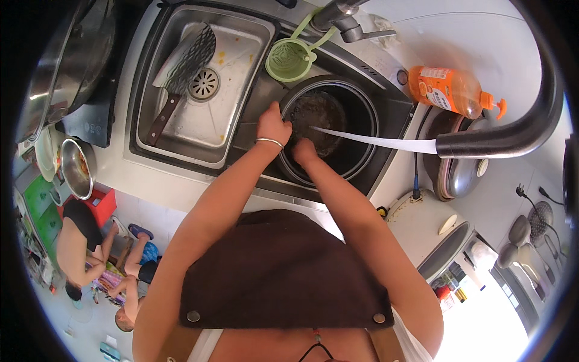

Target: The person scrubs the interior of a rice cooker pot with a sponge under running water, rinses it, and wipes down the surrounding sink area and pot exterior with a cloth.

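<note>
A round dark pot point(375, 114) with a pale metal rim sits in the right sink basin. From the black faucet spout point(500, 142) a stream of water runs into it, and murky brownish water stirs inside. My left hand point(274, 127), with a bangle at the wrist, is closed on the pot's left rim. Inside the pot, near its lower left wall, is my right hand point(304, 151); its fingers are hidden below the wrist. Just beyond the pot, a green strainer basket point(289, 59) hangs by its strap at the faucet base.
A cleaver point(187, 66) with a wooden handle lies in the left sink basin point(232, 78). An orange soap bottle point(449, 90) lies at the right, above pot lids point(464, 172) and a white cooker point(416, 223). A metal bowl point(77, 169) stands left. Two people sit low at far left.
</note>
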Action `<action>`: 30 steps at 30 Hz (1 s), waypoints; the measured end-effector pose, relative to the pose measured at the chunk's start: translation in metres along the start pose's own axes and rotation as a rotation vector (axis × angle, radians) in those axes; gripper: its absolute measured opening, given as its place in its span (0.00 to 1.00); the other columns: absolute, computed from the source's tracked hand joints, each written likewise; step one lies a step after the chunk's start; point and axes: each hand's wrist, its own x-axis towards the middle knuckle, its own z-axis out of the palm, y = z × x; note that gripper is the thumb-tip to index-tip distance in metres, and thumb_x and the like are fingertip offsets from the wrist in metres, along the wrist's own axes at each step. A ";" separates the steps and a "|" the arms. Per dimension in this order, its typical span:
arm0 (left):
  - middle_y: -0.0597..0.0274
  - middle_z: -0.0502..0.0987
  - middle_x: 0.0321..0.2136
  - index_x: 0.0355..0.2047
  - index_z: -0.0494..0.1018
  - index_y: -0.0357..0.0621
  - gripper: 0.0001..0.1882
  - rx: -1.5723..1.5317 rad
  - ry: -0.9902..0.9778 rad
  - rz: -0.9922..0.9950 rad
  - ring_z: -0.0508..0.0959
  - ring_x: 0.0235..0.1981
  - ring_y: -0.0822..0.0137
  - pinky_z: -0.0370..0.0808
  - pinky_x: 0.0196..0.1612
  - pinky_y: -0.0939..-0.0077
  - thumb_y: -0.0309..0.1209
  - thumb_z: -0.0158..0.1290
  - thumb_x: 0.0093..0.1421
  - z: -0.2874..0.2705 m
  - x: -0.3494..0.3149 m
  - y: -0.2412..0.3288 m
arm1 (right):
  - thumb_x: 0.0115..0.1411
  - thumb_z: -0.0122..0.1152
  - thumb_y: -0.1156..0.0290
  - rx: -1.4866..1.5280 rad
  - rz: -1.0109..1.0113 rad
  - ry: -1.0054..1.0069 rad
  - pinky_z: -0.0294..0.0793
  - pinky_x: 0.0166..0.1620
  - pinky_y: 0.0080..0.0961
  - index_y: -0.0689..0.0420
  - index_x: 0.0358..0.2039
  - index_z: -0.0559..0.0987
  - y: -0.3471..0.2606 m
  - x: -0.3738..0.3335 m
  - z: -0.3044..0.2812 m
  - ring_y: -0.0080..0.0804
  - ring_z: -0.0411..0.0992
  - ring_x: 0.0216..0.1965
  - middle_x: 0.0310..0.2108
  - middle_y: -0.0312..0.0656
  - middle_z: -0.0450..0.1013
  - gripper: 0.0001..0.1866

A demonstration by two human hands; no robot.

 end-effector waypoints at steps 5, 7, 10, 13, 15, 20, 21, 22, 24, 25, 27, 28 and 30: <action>0.39 0.72 0.21 0.28 0.64 0.33 0.14 0.050 -0.046 -0.024 0.74 0.28 0.40 0.71 0.34 0.55 0.24 0.54 0.40 -0.005 0.001 0.003 | 0.44 0.58 0.78 0.332 0.079 0.277 0.73 0.40 0.42 0.66 0.27 0.78 -0.006 0.014 -0.024 0.53 0.73 0.37 0.32 0.59 0.74 0.07; 0.39 0.72 0.22 0.29 0.64 0.32 0.14 0.055 -0.064 -0.025 0.74 0.29 0.40 0.71 0.34 0.55 0.24 0.54 0.41 -0.005 0.002 0.005 | 0.46 0.57 0.77 0.289 0.003 0.423 0.72 0.39 0.43 0.64 0.28 0.77 0.009 0.024 -0.033 0.53 0.73 0.36 0.31 0.59 0.73 0.08; 0.38 0.72 0.22 0.29 0.64 0.32 0.15 0.069 -0.055 0.002 0.74 0.30 0.40 0.72 0.35 0.55 0.25 0.54 0.41 -0.005 0.000 0.006 | 0.49 0.53 0.75 0.340 -0.221 0.430 0.71 0.39 0.43 0.61 0.31 0.77 0.007 0.033 -0.040 0.53 0.72 0.36 0.31 0.58 0.72 0.08; 0.37 0.72 0.23 0.30 0.64 0.32 0.15 0.077 -0.036 0.014 0.73 0.31 0.39 0.71 0.36 0.54 0.25 0.54 0.41 -0.006 0.002 0.007 | 0.53 0.48 0.74 0.392 -0.129 0.370 0.72 0.39 0.42 0.58 0.32 0.77 0.000 0.010 -0.001 0.54 0.72 0.37 0.32 0.58 0.72 0.09; 0.37 0.73 0.24 0.30 0.64 0.32 0.15 0.075 -0.044 -0.010 0.73 0.31 0.39 0.71 0.37 0.53 0.25 0.54 0.41 -0.006 0.001 0.006 | 0.52 0.48 0.74 0.227 -0.273 0.266 0.72 0.38 0.42 0.58 0.32 0.76 0.017 -0.013 -0.004 0.54 0.72 0.35 0.31 0.56 0.73 0.09; 0.38 0.73 0.24 0.30 0.64 0.32 0.16 0.075 -0.085 -0.043 0.73 0.31 0.39 0.71 0.37 0.54 0.25 0.55 0.42 -0.008 0.000 0.010 | 0.52 0.51 0.71 -0.044 -0.256 0.125 0.73 0.36 0.43 0.59 0.31 0.76 0.041 -0.022 -0.011 0.53 0.73 0.33 0.29 0.54 0.73 0.08; 0.39 0.73 0.24 0.30 0.64 0.33 0.16 0.100 -0.074 -0.039 0.73 0.31 0.39 0.71 0.37 0.54 0.25 0.55 0.42 -0.008 0.000 0.012 | 0.52 0.51 0.70 -0.086 -0.281 0.149 0.73 0.36 0.42 0.59 0.31 0.76 0.040 -0.016 -0.012 0.53 0.73 0.33 0.28 0.54 0.73 0.09; 0.39 0.73 0.23 0.30 0.64 0.33 0.16 0.094 -0.059 -0.026 0.73 0.31 0.39 0.71 0.37 0.54 0.25 0.55 0.41 -0.006 0.001 0.010 | 0.52 0.51 0.70 0.027 -0.251 0.228 0.73 0.36 0.42 0.59 0.31 0.76 0.030 -0.007 -0.013 0.53 0.73 0.32 0.28 0.54 0.73 0.09; 0.39 0.72 0.22 0.30 0.64 0.33 0.16 0.088 -0.043 -0.004 0.73 0.30 0.40 0.72 0.36 0.54 0.25 0.55 0.41 -0.003 0.000 0.005 | 0.52 0.51 0.70 0.264 -0.176 0.374 0.73 0.36 0.43 0.60 0.31 0.76 0.003 0.004 -0.010 0.53 0.73 0.32 0.28 0.53 0.74 0.09; 0.39 0.73 0.24 0.30 0.64 0.33 0.16 0.112 -0.051 -0.005 0.74 0.31 0.40 0.72 0.37 0.55 0.25 0.55 0.42 -0.004 0.001 0.005 | 0.52 0.51 0.70 0.227 -0.240 0.363 0.73 0.35 0.43 0.60 0.30 0.76 0.006 0.006 -0.002 0.52 0.73 0.32 0.28 0.54 0.74 0.09; 0.38 0.74 0.27 0.31 0.64 0.34 0.15 0.144 -0.069 -0.003 0.75 0.33 0.41 0.73 0.38 0.55 0.26 0.54 0.43 -0.007 0.000 0.012 | 0.52 0.50 0.70 0.136 -0.358 0.342 0.73 0.35 0.42 0.60 0.28 0.76 0.027 0.003 0.015 0.52 0.73 0.31 0.28 0.54 0.74 0.09; 0.38 0.74 0.27 0.31 0.64 0.34 0.15 0.134 -0.082 -0.029 0.75 0.33 0.41 0.73 0.39 0.55 0.26 0.54 0.43 -0.008 0.000 0.011 | 0.51 0.50 0.70 0.088 -0.360 0.274 0.73 0.35 0.42 0.60 0.28 0.76 0.032 -0.006 0.009 0.51 0.74 0.31 0.28 0.54 0.74 0.08; 0.38 0.74 0.27 0.32 0.64 0.34 0.15 0.107 -0.109 -0.077 0.75 0.34 0.41 0.73 0.39 0.55 0.26 0.54 0.44 -0.007 -0.002 0.008 | 0.51 0.50 0.71 -0.015 -0.357 0.142 0.73 0.34 0.42 0.60 0.27 0.76 0.039 -0.028 -0.015 0.51 0.74 0.31 0.29 0.54 0.74 0.08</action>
